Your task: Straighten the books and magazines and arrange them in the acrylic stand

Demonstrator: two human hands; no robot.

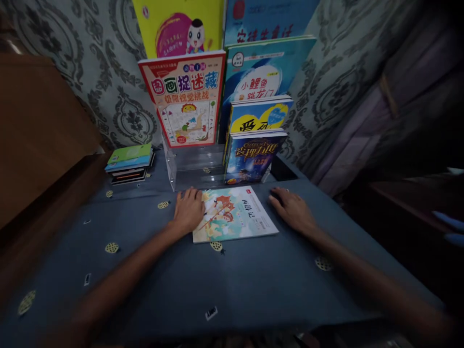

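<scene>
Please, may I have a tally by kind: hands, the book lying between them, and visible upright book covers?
Left hand, right hand: 2
Book lying between them: 1
Yellow cover, red cover, blue cover, teal cover, blue-yellow cover, navy cover: 6
Total: 9

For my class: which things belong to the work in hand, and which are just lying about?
Work in hand: left hand, right hand, flat book between them.

Apparently just nearby, untouched: book stack, clear rack, upright books.
</scene>
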